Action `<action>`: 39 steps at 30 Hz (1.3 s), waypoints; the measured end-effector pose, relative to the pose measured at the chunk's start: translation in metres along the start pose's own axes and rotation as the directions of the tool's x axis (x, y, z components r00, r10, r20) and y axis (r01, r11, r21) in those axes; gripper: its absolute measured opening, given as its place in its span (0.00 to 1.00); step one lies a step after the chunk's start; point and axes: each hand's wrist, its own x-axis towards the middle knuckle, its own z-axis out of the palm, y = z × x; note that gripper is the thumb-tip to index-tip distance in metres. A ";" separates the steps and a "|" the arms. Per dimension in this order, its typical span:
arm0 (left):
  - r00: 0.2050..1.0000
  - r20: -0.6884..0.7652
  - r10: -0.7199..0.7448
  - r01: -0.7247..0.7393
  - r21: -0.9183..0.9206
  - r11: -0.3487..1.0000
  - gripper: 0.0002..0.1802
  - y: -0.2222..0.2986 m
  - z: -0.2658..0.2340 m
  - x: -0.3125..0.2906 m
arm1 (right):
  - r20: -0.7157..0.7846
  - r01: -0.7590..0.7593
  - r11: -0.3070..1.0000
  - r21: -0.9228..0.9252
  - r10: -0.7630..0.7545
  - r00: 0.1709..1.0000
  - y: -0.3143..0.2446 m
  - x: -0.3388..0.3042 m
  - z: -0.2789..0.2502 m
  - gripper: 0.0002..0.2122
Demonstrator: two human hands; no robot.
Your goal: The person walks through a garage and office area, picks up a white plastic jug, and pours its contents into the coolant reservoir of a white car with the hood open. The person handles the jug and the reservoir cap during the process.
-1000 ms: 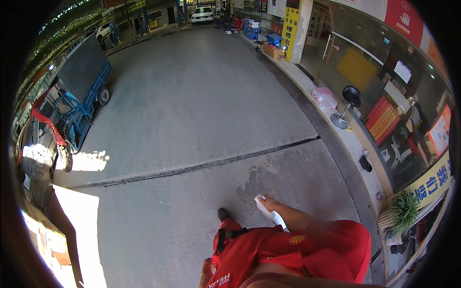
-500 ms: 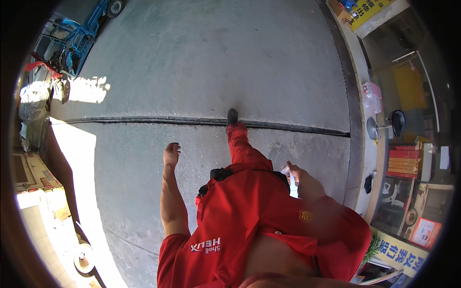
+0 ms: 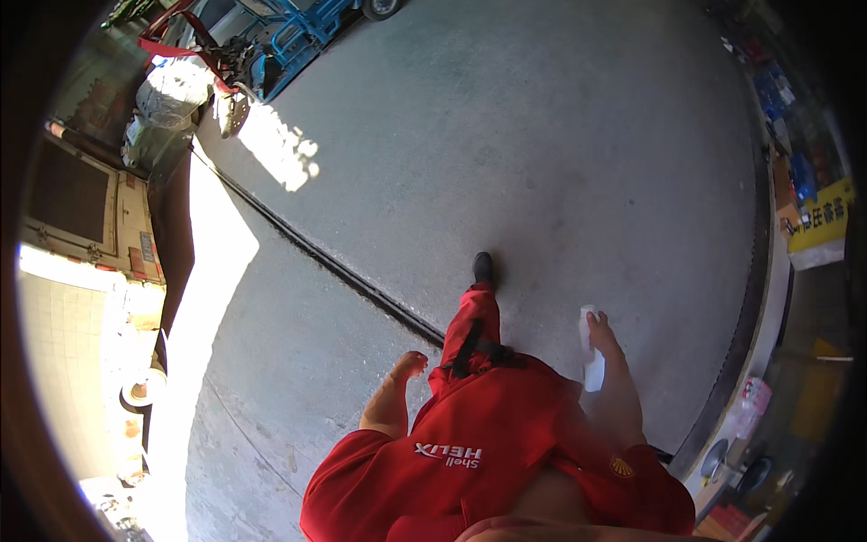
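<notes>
My right hand [image 3: 602, 333] is closed on a white, paper-like strip [image 3: 593, 370], which hangs down beside my right leg. Its exact kind I cannot make out. Swinging at my left side, my left hand [image 3: 411, 364] is loosely curled with nothing visible in it. Both arms are bent, and neither hand touches anything else. My dark shoe [image 3: 483, 267] is out in front on the grey concrete floor [image 3: 433, 163].
A dark floor groove [image 3: 334, 266] runs diagonally at my left. Far left stand a blue cargo tricycle [image 3: 302, 41] and a bag-covered bundle [image 3: 172, 93]. A cream cabinet-like unit [image 3: 135, 217] lines the left. At right are a yellow sign [image 3: 822, 217] and a round stool [image 3: 713, 459].
I have stepped forward and turned right, and the groove now slants on my left. My left hand has swung back, my right hand forward, still with the white strip.
</notes>
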 end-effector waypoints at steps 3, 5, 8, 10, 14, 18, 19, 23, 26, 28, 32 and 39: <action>0.939 0.116 0.324 -0.342 0.415 0.843 0.14 0.090 -0.009 0.073 | -0.096 0.021 0.999 0.046 -0.016 0.995 -0.072 0.093 -0.034 0.36; 0.881 0.201 0.428 -0.455 0.607 0.651 0.14 0.156 -0.027 0.119 | -0.031 0.043 0.949 0.313 -0.035 0.999 -0.103 0.149 -0.057 0.33; 0.910 0.126 0.394 -0.384 0.613 0.691 0.12 0.260 -0.065 0.168 | 0.125 -0.251 0.777 0.577 0.220 0.967 -0.130 0.219 -0.092 0.31; 0.832 0.111 0.544 -0.420 0.766 0.487 0.13 0.334 -0.098 0.188 | 0.207 -0.388 0.679 0.623 0.336 0.919 -0.141 0.257 -0.112 0.32; 0.851 -0.153 0.502 -0.348 0.549 0.759 0.18 0.493 -0.171 0.214 | 0.240 -0.453 0.678 0.578 0.390 0.889 -0.190 0.330 -0.136 0.31; 0.775 -0.263 0.574 -0.368 0.551 0.749 0.17 0.637 -0.233 0.248 | 0.268 -0.407 0.803 0.435 0.316 0.910 -0.298 0.429 -0.155 0.29; 0.838 -0.298 0.457 -0.250 0.535 0.807 0.16 0.672 -0.243 0.260 | 0.272 -0.365 0.849 0.382 0.274 0.922 -0.332 0.459 -0.164 0.29; 0.794 -0.445 0.413 -0.251 0.379 0.891 0.16 0.730 -0.263 0.284 | 0.221 -0.170 0.963 0.210 0.122 0.968 -0.459 0.582 -0.210 0.27; 0.917 -0.389 0.091 0.027 0.288 0.957 0.16 0.751 -0.263 0.288 | 0.143 -0.067 0.990 0.123 0.049 0.989 -0.533 0.651 -0.261 0.26; 0.949 -0.278 -0.150 0.174 0.061 0.983 0.15 0.765 -0.256 0.290 | 0.090 -0.004 0.997 0.077 -0.002 0.996 -0.573 0.686 -0.295 0.25; 0.981 -0.177 -0.075 0.102 0.147 0.984 0.12 0.816 -0.249 0.328 | -0.025 0.172 0.985 -0.024 -0.172 0.985 -0.660 0.752 -0.348 0.24; 0.964 0.004 0.265 -0.216 0.592 0.777 0.07 0.963 -0.299 0.506 | -0.261 0.365 0.931 -0.036 -0.361 0.896 -0.859 0.902 -0.398 0.23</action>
